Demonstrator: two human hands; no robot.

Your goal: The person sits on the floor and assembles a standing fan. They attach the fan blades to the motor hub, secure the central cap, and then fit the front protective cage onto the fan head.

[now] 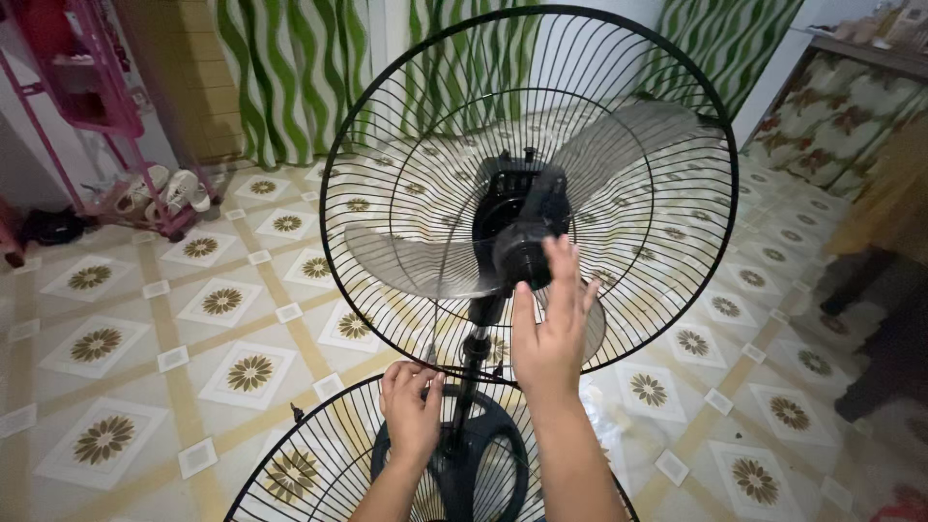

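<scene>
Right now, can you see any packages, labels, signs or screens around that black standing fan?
No labels, signs or screens show.
Possible packages: pale, blurred items on the shelf at top right; too unclear to identify.
Black wire-caged fan: no sticker visible where the right hand touches its hub.

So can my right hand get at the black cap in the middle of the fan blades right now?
Probably yes: the right hand already has its fingertips at the black hub cap, and the loose front grille lies below, not over the blades.
</scene>
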